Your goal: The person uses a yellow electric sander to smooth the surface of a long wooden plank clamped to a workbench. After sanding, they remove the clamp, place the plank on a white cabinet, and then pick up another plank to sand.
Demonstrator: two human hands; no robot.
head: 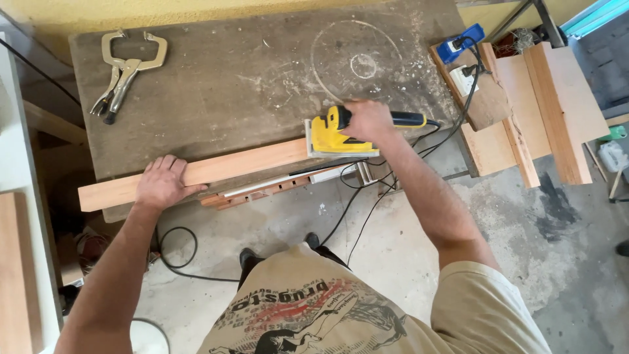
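Meanwhile, the left hand (164, 183) lay flat, fingers spread, on the wooden board (223, 169) at the table (249, 72) edge; the right hand (368, 121) gripped the yellow sander (331, 136).

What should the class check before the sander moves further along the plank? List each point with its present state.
1. Left hand pressing the plank flat: ok.
2. Right hand gripping the sander: ok.
3. Sander base seated flat on the plank: cannot tell.
4. Cable away from the sanding path: ok, it hangs off the bench edge.
5. Plank clamped: not ok, the locking clamp lies unused on the bench.
6. Left fingers apart from the sander: ok.
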